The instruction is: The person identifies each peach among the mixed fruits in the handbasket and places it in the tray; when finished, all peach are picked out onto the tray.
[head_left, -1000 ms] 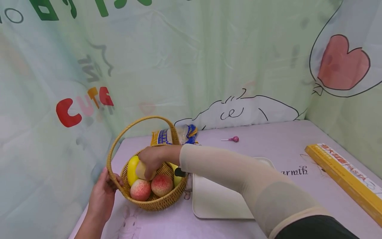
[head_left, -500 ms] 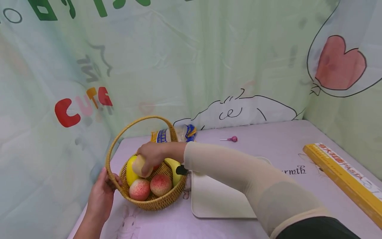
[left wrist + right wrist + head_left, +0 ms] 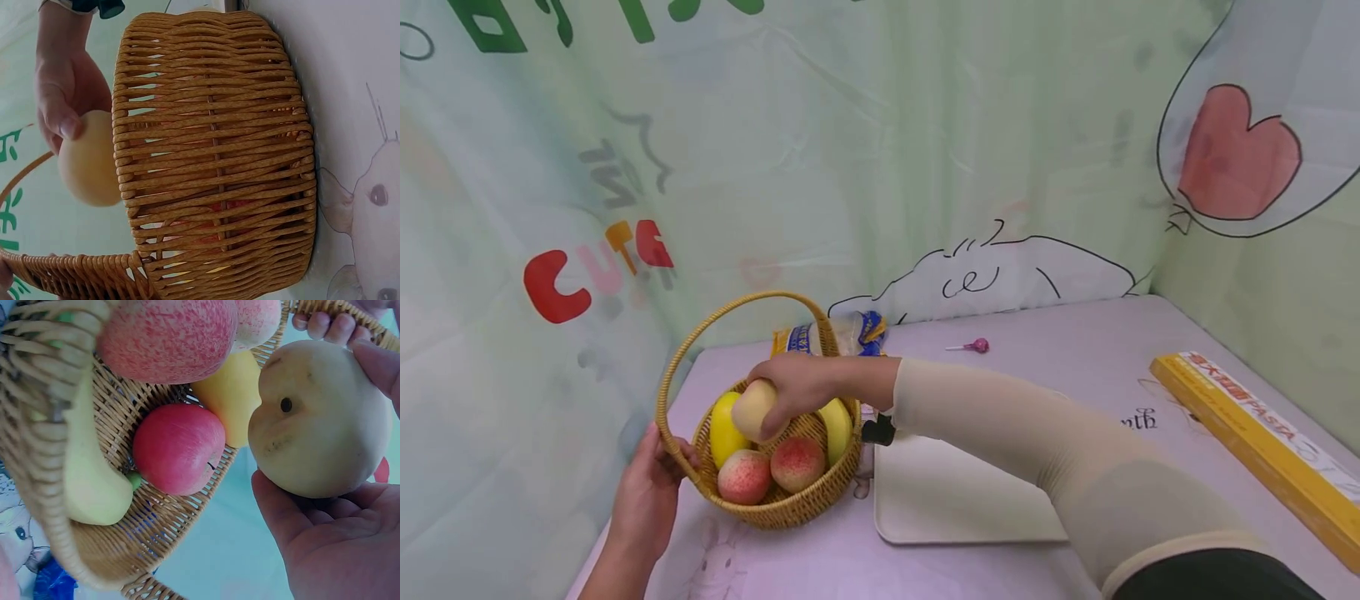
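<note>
My right hand grips a pale yellowish round fruit over the wicker basket. In the left wrist view, this pale fruit hangs just beyond the basket rim. My left hand holds the basket at the foot of its arched handle, on the left side. Inside lie two red-speckled peaches, a smooth yellow fruit and a banana. The right wrist view also reveals a red apple and a small green tip beside it.
Right of the basket lies a cream tray, partly under my right arm. Behind the basket is a blue-and-yellow food bag. A lollipop and a long yellow pasta box lie farther right. Printed curtains enclose the table.
My right hand has lifted the pale fruit up from among the other fruit, uncovering more of the banana. The left hand keeps its hold on the basket. The view has turned slightly right.
</note>
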Motion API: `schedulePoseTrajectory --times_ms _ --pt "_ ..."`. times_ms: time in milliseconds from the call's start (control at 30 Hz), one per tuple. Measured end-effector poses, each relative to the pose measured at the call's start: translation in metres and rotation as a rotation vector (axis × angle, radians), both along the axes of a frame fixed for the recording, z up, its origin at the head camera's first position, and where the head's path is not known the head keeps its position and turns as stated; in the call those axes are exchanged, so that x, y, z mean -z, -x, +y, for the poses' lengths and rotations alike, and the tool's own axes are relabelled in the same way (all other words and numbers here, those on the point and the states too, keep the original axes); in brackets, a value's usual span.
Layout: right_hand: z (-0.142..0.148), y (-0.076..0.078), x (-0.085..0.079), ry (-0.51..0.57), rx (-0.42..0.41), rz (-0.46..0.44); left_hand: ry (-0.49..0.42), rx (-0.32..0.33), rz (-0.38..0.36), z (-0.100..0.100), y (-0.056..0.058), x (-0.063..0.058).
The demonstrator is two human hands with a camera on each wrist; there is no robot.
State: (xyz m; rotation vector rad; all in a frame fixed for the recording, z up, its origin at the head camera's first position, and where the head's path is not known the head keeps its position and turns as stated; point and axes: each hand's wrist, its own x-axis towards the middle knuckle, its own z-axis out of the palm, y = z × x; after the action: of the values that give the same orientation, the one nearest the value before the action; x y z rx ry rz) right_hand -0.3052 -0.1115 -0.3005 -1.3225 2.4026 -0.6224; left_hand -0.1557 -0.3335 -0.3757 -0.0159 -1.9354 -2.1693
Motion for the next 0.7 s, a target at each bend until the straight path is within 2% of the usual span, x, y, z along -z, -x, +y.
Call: schedulePoseTrajectory --times_ms 167,700 --pt "0.019 -0.002 -0.002 0.062 0.03 -0.045 -0.009 0.008 0.012 0.0 -0.001 0.001" --pt "0.081 0.002 -0.007 0.177 0.133 -0.069 0.003 0.008 0.01 0.001 -0.002 0.0"
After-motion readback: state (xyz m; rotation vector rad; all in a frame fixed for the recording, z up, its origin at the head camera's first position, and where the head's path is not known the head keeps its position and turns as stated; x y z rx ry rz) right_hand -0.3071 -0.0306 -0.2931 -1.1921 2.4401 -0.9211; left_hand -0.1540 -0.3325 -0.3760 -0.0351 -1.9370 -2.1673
